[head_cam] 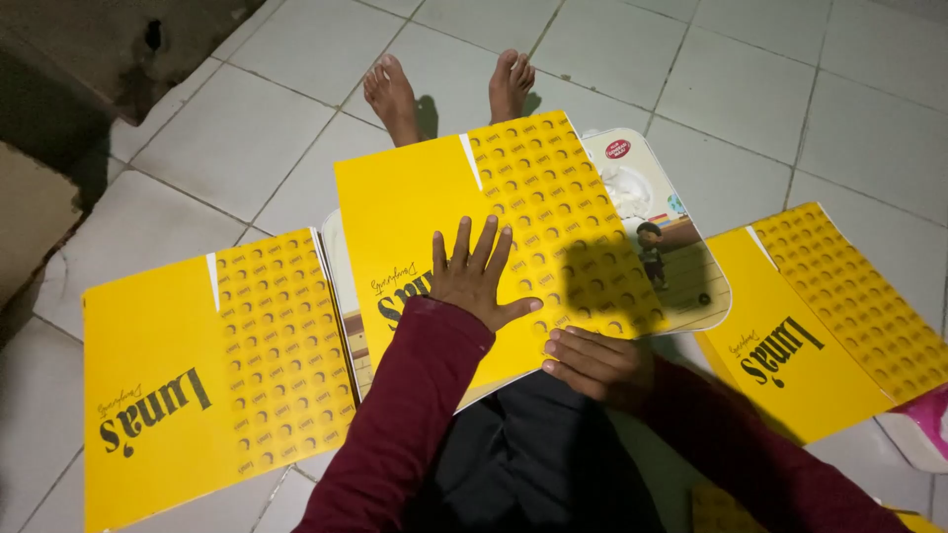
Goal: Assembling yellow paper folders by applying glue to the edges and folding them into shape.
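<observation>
Hands work on a flat yellow cardboard sheet [464,207] that lies across the seated person's lap and legs, above a white tiled floor [741,89].

Left hand [474,276]: fully open, fingers spread, palm pressed flat on the middle of the sheet. It grips nothing; it only bears down on the surface. A dark red sleeve [405,415] covers the arm up to the wrist.

Right hand [592,360]: fingers curled together at the near edge of the same sheet, fingertips touching that edge. Whether the fingers close around the edge cannot be told from this view.

Sheet layout: one half is plain yellow with dark lettering, the other half carries a pattern of small round marks. A white strip separates the two halves.

Adjacent items:
- A second yellow sheet [188,385] of the same kind lies flat on the floor to the left, just beside the lap.
- A third yellow sheet [820,316] lies on the floor to the right.
- A pale printed card [662,227] with rounded corners shows from under the far right side of the middle sheet.
- Two bare feet [395,94] rest on the tiles beyond the sheet.
</observation>
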